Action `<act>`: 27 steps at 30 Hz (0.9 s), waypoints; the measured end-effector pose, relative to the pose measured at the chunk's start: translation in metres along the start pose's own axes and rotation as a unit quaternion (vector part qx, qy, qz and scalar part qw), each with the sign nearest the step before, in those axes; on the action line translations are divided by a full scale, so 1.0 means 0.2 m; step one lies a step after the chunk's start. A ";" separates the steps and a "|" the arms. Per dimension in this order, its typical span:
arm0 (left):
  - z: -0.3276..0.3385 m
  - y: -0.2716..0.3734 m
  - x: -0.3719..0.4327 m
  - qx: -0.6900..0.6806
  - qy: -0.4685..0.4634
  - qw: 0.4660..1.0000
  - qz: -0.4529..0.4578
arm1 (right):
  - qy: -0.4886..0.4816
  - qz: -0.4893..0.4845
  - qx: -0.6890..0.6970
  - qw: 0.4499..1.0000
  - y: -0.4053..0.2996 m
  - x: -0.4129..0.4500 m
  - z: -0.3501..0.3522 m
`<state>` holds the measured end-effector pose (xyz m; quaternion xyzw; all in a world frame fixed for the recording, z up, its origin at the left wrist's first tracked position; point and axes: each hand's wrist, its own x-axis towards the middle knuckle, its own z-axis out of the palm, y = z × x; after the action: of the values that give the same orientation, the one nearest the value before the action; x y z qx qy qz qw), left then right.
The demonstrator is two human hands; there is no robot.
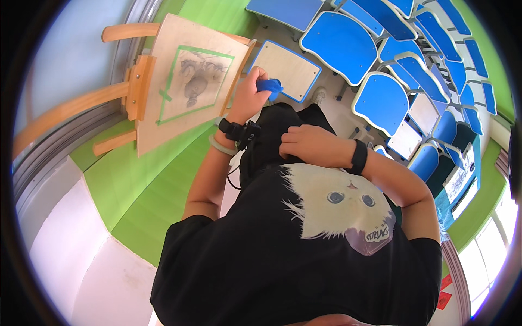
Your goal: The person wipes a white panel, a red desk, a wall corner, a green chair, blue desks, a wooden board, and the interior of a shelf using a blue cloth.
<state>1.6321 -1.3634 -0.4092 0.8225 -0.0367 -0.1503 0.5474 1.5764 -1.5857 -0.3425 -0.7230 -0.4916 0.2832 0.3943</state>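
My left hand [251,93] is raised above my lap, its fingers closed on a crumpled blue cloth [270,86], between the drawing board and a stool. On its wrist are a black strap with a small device and a pale band. My right hand [308,142] lies against my black trousers at the waist, fingers curled and their undersides hidden; a black band circles its wrist. At the left, a wooden easel [138,87] holds a drawing board [153,118] upright. Green tape frames a grey shaded drawing [199,81] of a vessel and other forms on it.
A stool [285,67] with a pale wooden top and blue rim stands ahead of me. Several blue chairs [342,45] crowd the upper right, with a blue-topped table [285,10] behind the stool. A green and white wall [155,208] runs along the left. Papers [461,175] lie at the right.
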 end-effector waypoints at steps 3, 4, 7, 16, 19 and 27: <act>0.01 0.01 0.03 0.005 0.004 1.000 0.007 | -0.023 0.010 -0.017 1.000 -0.01 0.03 0.01; 0.02 0.02 0.03 0.018 0.007 1.000 0.017 | -0.035 -0.002 -0.022 0.999 -0.01 0.03 -0.01; 0.04 0.02 0.07 0.017 0.014 1.000 0.020 | -0.029 -0.007 -0.061 0.998 0.00 0.02 0.04; 0.08 0.03 0.13 0.019 0.005 0.999 0.038 | -0.062 -0.019 -0.087 0.994 0.08 -0.04 0.03; 0.08 0.03 0.13 0.013 -0.007 1.000 0.020 | -0.054 -0.019 -0.142 0.988 0.02 -0.10 0.03; 0.11 0.01 0.15 0.024 -0.003 0.999 0.025 | 0.004 0.018 -0.188 0.982 -0.08 -0.29 0.00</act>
<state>1.6538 -1.3903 -0.4222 0.8338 -0.0630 -0.1382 0.5307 1.5477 -1.6368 -0.3288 -0.7941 -0.5211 0.1900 0.2486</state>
